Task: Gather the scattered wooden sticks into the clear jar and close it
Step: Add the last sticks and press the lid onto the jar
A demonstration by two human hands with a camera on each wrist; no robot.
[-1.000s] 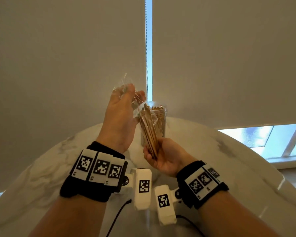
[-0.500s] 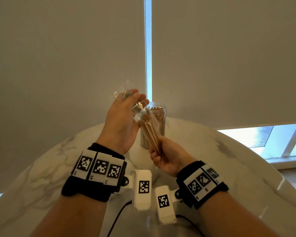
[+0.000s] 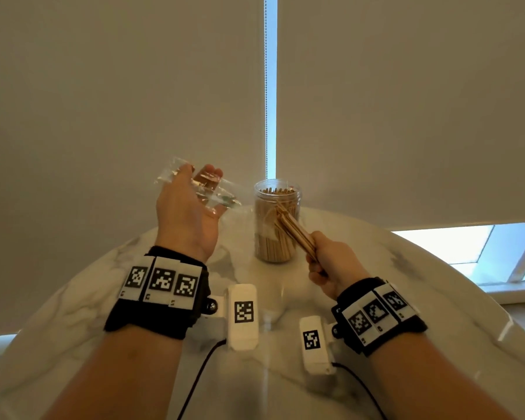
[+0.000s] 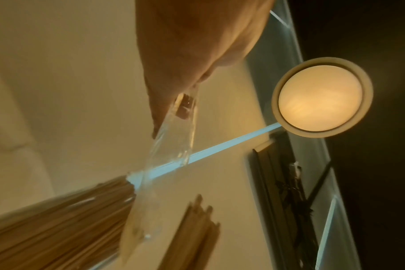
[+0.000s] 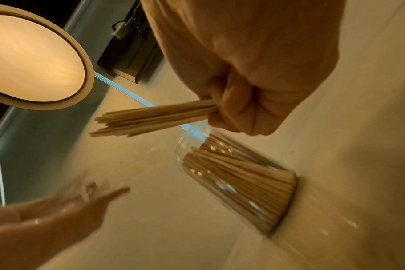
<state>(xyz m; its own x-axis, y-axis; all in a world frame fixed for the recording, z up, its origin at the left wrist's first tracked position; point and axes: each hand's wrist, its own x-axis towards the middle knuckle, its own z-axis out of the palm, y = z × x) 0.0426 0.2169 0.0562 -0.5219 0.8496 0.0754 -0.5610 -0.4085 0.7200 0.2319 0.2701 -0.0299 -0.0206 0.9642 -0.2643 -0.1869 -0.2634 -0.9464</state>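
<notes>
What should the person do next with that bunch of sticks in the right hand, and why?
Probably tip the bunch of sticks upright and lower it into the jar. The right hand grips the bunch bare, just in front of the jar, which stands open on the table and already holds many sticks. The left hand holds only the clear wrapper, off to the side.

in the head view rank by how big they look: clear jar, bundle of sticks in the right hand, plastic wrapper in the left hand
1. clear jar, widest and tallest.
2. plastic wrapper, long, though its see-through edges are hard to trace, so second is unsure.
3. bundle of sticks, thin, partly hidden inside the right hand.
</notes>
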